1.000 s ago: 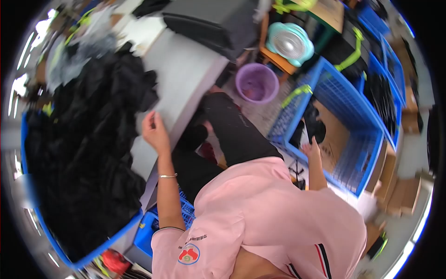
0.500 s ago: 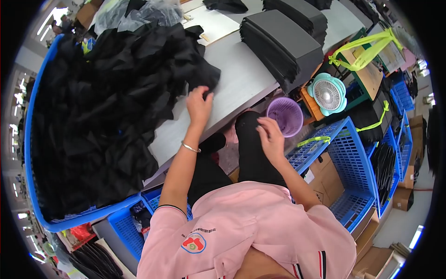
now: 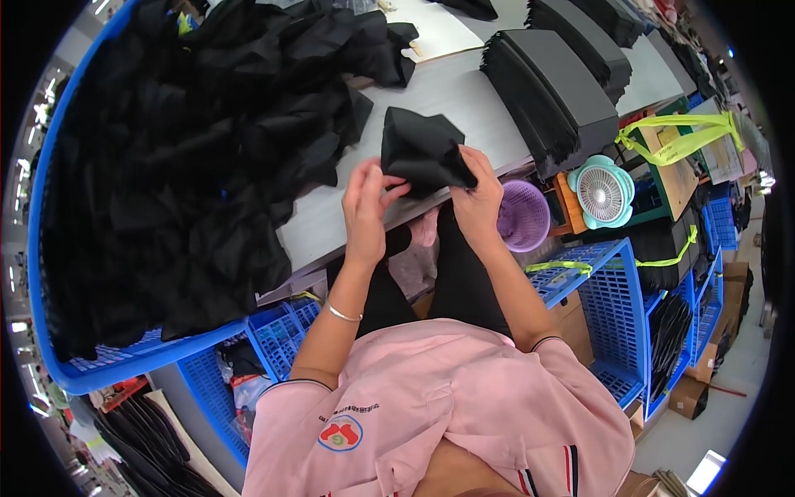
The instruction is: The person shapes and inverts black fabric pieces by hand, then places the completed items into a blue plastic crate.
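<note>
Cloth [image 3: 421, 147], black and creased, sits over the front edge of the grey table [image 3: 451, 95]. The right hand [image 3: 479, 203] pinches its near corner; the left hand's [image 3: 364, 203] fingers curl at its other side, their grip hard to tell. Leftward, black pieces [image 3: 199, 166] heap above a blue basket [image 3: 166, 354].
</note>
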`<state>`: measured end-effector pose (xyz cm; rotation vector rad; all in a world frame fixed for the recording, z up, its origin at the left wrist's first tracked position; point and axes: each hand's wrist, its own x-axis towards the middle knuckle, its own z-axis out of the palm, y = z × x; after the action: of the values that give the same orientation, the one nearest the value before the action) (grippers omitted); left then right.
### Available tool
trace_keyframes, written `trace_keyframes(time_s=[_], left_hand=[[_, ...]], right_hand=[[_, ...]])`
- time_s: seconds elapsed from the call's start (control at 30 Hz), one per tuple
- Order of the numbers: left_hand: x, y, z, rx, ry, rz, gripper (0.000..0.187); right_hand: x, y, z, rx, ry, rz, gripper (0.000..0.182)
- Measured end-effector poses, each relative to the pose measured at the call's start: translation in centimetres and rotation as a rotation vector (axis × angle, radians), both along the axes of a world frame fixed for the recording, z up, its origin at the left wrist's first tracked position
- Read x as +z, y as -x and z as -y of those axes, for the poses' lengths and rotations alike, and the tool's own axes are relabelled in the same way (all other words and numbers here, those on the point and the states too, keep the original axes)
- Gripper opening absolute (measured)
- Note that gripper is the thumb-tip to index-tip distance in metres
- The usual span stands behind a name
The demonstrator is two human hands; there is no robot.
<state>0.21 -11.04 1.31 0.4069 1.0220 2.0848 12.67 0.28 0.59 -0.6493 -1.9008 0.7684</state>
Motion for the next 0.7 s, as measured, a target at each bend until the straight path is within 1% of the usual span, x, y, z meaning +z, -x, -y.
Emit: trace_keyframes(time_s=[0.1, 0.13, 0.23, 0.27, 0.3, 0.33, 0.37, 0.43, 0.47, 0.5, 0.57, 0.6, 0.67, 0.7], left_hand=[[2.8, 0.6, -1.8, 0.012, 0.058, -0.094, 0.03], [3.2, 0.9, -2.2, 0.011, 0.058, -0.089, 0.032], [1.8, 1.3, -3.0, 0.095, 0.102, -0.204, 0.019], [0.7, 1.5, -3.1, 0.106, 0.166, -0.299, 0.016], [-0.7, 1.4, -2.9, 0.118, 0.234, -0.391, 0.013], [-1.2, 1.1, -2.6, 0.127, 0.305, -0.48, 0.009], [-1.5, 0.5, -2.5, 0.082, 0.286, -0.492, 0.009], [-0.1, -1.6, -2.3, -0.024, 0.246, -0.514, 0.009], [0.7, -2.3, -2.1, -0.074, 0.215, -0.577, 0.014], [1.4, -3.0, -2.0, -0.021, 0.231, -0.86, 0.015], [2.2, -3.5, -1.5, -0.079, 0.19, -1.02, 0.014], [2.1, -4.0, -1.1, -0.119, 0.176, -1.029, 0.014], [1.8, -5.1, -0.4, -0.207, 0.154, -1.049, 0.013], [1.3, -5.6, 0.0, -0.308, 0.138, -0.972, 0.011]], right_hand=[[-0.2, 0.6, 1.2, -0.05, -0.022, -0.005, 0.034], [-0.2, 0.2, 1.1, 0.049, 0.025, 0.082, 0.045], [1.5, -0.3, 2.3, -0.075, 0.005, 0.164, 0.058], [1.3, -1.9, 2.5, -0.053, -0.032, 0.244, 0.069], [1.2, -2.9, 3.1, -0.112, -0.206, 0.172, 0.057], [0.3, -4.1, 3.6, -0.04, -0.363, 0.12, 0.05], [-0.4, -5.0, 3.9, 0.031, -0.514, 0.069, 0.044], [0.8, -4.2, 4.8, 0.164, -0.517, 0.092, 0.034], [-0.1, -3.6, 4.4, 0.136, -0.48, 0.135, 0.028], [-1.2, -3.8, 4.2, 0.068, -0.385, 0.324, 0.026], [-3.7, -4.0, 3.6, -0.056, -0.188, 0.688, 0.022], [-5.0, -4.2, 2.5, 0.009, -0.157, 0.683, 0.021], [-5.0, -3.5, 1.1, 0.1, -0.322, 0.415, 0.022], [-5.1, -3.2, 0.2, 0.137, -0.404, 0.277, 0.022]])
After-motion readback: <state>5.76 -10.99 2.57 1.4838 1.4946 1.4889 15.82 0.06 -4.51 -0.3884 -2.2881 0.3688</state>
